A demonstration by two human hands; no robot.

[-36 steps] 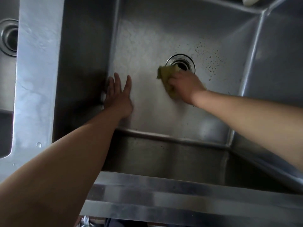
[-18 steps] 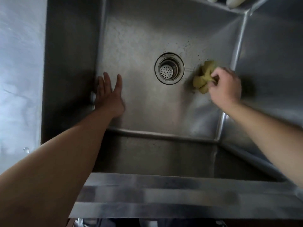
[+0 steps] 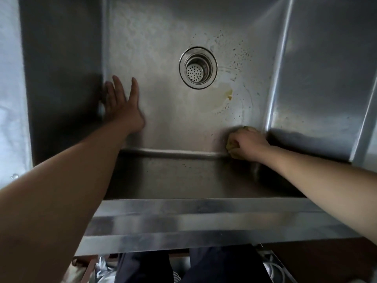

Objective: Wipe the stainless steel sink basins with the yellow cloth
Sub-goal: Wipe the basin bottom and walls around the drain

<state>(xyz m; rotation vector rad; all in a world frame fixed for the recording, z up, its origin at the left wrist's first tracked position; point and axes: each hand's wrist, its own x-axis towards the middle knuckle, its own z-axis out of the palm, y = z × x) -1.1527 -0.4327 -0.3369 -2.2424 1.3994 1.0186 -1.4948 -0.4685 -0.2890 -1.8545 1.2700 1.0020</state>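
Note:
I look down into a deep stainless steel basin (image 3: 163, 48) with a round drain strainer (image 3: 197, 68) in the middle of its floor. My right hand (image 3: 245, 144) is closed on the yellow cloth (image 3: 231, 147) and presses it into the near right corner of the floor, where the front wall meets the right wall. Most of the cloth is hidden under the fist. My left hand (image 3: 122, 107) lies flat, fingers spread, on the floor by the left wall. A yellowish smear (image 3: 222, 97) and dark specks sit right of the drain.
The basin's front rim (image 3: 193, 223) runs across below my forearms. The right wall (image 3: 326, 78) slopes up steeply. A flat steel ledge (image 3: 10, 88) borders the basin on the left, with a water drop on it. My legs show below the rim.
My right hand has dragged the cloth from beside the drain, out to the right wall, then back toward me into the near right corner. The left hand has stayed planted.

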